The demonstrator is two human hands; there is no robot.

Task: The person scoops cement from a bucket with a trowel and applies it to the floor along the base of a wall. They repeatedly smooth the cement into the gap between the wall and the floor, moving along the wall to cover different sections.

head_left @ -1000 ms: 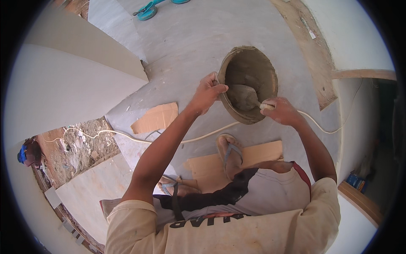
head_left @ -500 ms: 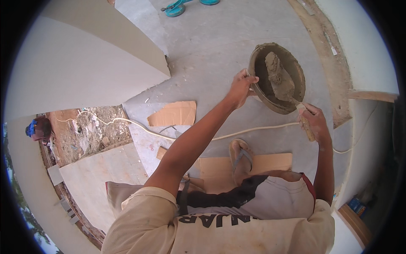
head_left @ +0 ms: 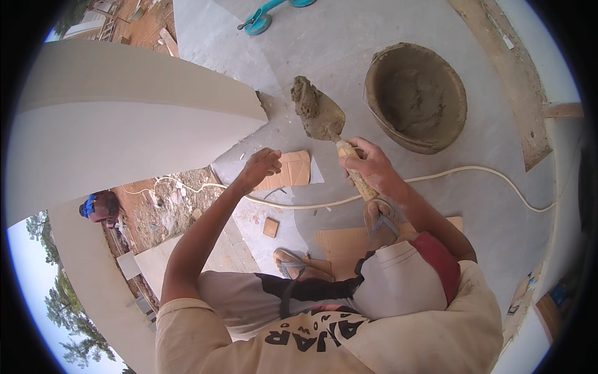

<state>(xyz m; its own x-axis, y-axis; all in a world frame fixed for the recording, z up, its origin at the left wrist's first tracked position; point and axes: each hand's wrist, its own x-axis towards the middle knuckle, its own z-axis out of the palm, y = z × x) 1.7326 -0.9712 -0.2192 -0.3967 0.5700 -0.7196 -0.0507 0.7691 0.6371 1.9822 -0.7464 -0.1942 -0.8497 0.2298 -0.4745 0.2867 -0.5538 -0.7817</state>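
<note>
My right hand (head_left: 369,163) grips the wooden handle of a trowel (head_left: 328,119), its blade reaching up and to the left. A lump of wet grey-brown mortar (head_left: 305,98) sits at the blade's far end. To the right stands a round bucket (head_left: 385,129), caked with mortar on its rim and wall, with more mortar inside. My left hand (head_left: 263,166) hovers over a piece of cardboard near the wall corner, fingers loosely curled and nothing visible in them.
A white wall (head_left: 137,131) ends in a corner at left. A pale cable (head_left: 324,206) crosses the grey floor between the bucket and my sandalled feet. Cardboard (head_left: 336,246) lies under my feet. A teal suction lifter (head_left: 258,22) rests at the far side. Rubble ground (head_left: 168,215) lies left.
My left hand has let go of the bucket's rim and moved left toward the wall. The trowel with its mortar has come out of the bucket and swung left; the bucket now stands apart.
</note>
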